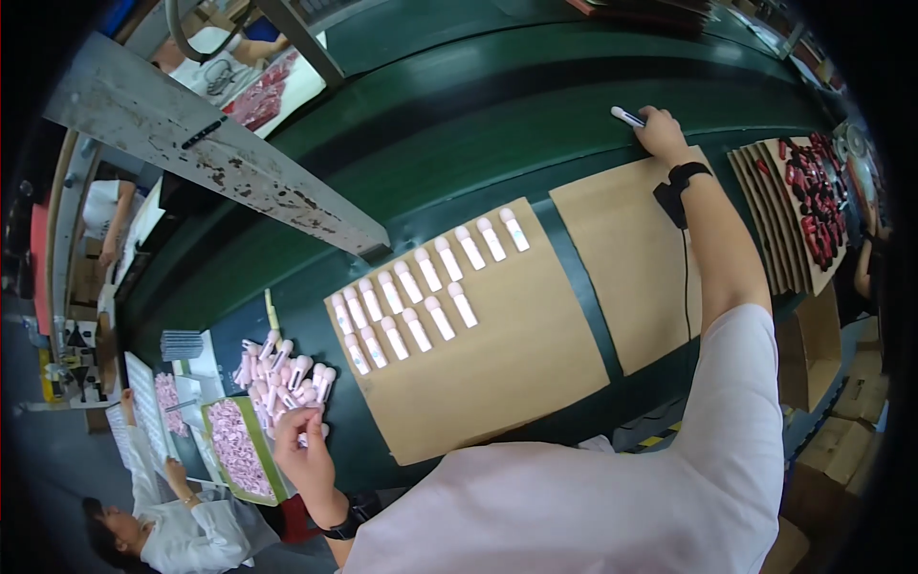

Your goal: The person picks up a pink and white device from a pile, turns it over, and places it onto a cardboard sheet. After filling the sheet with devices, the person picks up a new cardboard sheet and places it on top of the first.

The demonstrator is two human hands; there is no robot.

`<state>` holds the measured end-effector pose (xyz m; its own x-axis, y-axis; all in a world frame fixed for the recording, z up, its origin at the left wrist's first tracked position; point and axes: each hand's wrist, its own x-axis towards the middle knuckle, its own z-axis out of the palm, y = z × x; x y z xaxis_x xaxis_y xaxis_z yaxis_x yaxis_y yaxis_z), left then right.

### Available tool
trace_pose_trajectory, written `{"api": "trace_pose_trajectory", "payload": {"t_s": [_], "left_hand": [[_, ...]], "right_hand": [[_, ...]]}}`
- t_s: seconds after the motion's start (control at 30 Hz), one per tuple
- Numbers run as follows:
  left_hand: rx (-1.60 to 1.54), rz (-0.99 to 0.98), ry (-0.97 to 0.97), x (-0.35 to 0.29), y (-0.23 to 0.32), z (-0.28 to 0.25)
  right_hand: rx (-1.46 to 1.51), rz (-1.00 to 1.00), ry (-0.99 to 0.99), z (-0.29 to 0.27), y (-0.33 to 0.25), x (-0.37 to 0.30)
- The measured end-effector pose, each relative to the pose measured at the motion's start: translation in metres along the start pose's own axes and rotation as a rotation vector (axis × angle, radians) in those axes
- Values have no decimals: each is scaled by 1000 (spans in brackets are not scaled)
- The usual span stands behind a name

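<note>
My right hand [662, 136] is stretched out over the green conveyor belt [497, 115] at the far right. Its fingers close on a small white stick-shaped piece [627, 117] with a dark stripe. At the lower left my left hand [308, 454] is closed beside a heap of pink-topped white sticks [277, 373]; a pale bit shows at its fingertips, too small to name. Between the hands lies a brown cardboard sheet [497, 383], where similar sticks [418, 329] stand in two slanting rows, pink ends away from me.
A second cardboard sheet [631, 258] lies under my right forearm. Stacked boards with red and black parts [813, 201] stand far right. A metal post [229, 163] rises at the left. A green tray [236, 450] holds pink pieces; a co-worker [191, 526] sits near it.
</note>
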<state>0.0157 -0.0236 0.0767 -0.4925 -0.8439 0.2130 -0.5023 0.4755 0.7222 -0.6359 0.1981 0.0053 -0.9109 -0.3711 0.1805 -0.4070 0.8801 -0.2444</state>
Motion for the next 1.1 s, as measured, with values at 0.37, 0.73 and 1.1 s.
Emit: {"api": "trace_pose_trajectory", "payload": {"t_s": [0.37,0.73,1.1], "left_hand": [[-174,44,-93,4,39,21],[-309,396,-341,28,98,65],[-509,467,-396,14,94,72]], "right_hand": [[301,-140,-74,-16,-36,-19],[944,-793,-309,-120,-165,-272],[1200,-794,-334,-101,-202,-330]]}}
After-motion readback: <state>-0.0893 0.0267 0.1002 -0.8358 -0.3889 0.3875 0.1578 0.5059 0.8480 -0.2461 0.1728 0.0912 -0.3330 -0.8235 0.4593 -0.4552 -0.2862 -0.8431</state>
